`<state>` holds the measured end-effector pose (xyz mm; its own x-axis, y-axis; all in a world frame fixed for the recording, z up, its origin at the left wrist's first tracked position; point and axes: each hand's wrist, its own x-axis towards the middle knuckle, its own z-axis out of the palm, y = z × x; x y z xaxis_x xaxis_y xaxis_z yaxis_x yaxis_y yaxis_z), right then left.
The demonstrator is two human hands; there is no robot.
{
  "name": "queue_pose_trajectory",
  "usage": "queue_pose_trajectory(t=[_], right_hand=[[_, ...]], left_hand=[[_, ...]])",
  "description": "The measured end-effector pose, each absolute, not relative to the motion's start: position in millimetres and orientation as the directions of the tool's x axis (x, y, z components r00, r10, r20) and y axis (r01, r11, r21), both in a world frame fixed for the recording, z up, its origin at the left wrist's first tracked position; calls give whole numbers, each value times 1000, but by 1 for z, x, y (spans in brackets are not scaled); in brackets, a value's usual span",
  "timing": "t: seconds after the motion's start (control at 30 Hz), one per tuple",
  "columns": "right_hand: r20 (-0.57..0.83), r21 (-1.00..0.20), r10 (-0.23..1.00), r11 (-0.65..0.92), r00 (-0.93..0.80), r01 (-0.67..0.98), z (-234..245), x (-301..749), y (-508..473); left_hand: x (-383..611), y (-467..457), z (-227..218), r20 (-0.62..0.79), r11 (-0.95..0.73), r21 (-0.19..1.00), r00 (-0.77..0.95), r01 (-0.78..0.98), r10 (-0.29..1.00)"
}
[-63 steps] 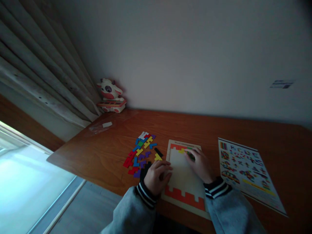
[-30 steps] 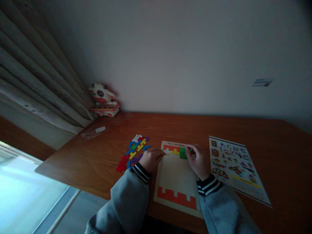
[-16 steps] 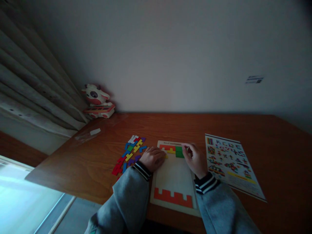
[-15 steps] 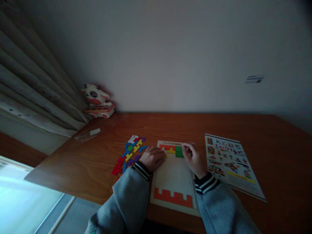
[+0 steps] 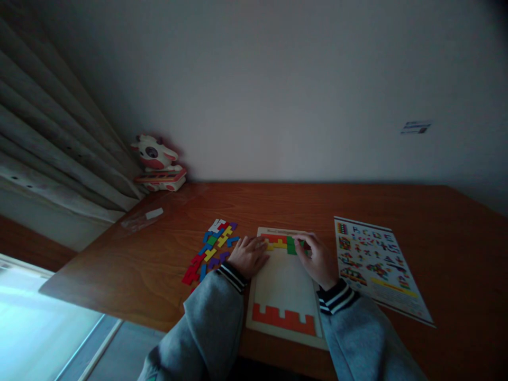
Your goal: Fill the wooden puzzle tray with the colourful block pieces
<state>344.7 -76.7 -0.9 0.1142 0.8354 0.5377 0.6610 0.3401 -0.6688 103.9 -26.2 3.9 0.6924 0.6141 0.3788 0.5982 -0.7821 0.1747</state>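
The board (image 5: pixel 283 280) lies on the bench (image 5: pixel 301 206). The left hand (image 5: pixel 249 256), grip loose, is by the yellow bits (image 5: pixel 280 243). The right hand (image 5: pixel 316 259) is at the green bits (image 5: pixel 291 247); I can't tell its grip.

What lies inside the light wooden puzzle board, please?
Flat red, yellow and green pieces line its far end; a notched red row lines its near end. The left hand and right hand hide whatever is beneath them.
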Motion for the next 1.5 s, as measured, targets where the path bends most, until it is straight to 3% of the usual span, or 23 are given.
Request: queue_pose_trajectory(t=[0.27, 0.47, 0.63, 0.77, 0.97, 1.5], right_hand=[[538, -662, 839, 362, 80, 656, -5, 344, -75], [525, -658, 849, 367, 52, 657, -8, 345, -75], [521, -661, 852, 366, 50, 655, -8, 345, -74], [517, -660, 855, 370, 38, 653, -9, 345, -74], [513, -658, 858, 372, 28, 655, -8, 346, -76], [551, -607, 835, 395, 7, 690, -9, 345, -74]], left_hand=[[103, -26, 6, 375, -794, 187, 705, 579, 602], [103, -25, 9, 411, -870, 165, 769, 465, 489], [101, -24, 4, 470, -884, 222, 749, 412, 467], [100, -23, 2, 461, -891, 188, 763, 414, 452], [101, -25, 5, 435, -874, 99, 769, 475, 468], [98, -22, -4, 330, -838, 131, 774, 529, 541]])
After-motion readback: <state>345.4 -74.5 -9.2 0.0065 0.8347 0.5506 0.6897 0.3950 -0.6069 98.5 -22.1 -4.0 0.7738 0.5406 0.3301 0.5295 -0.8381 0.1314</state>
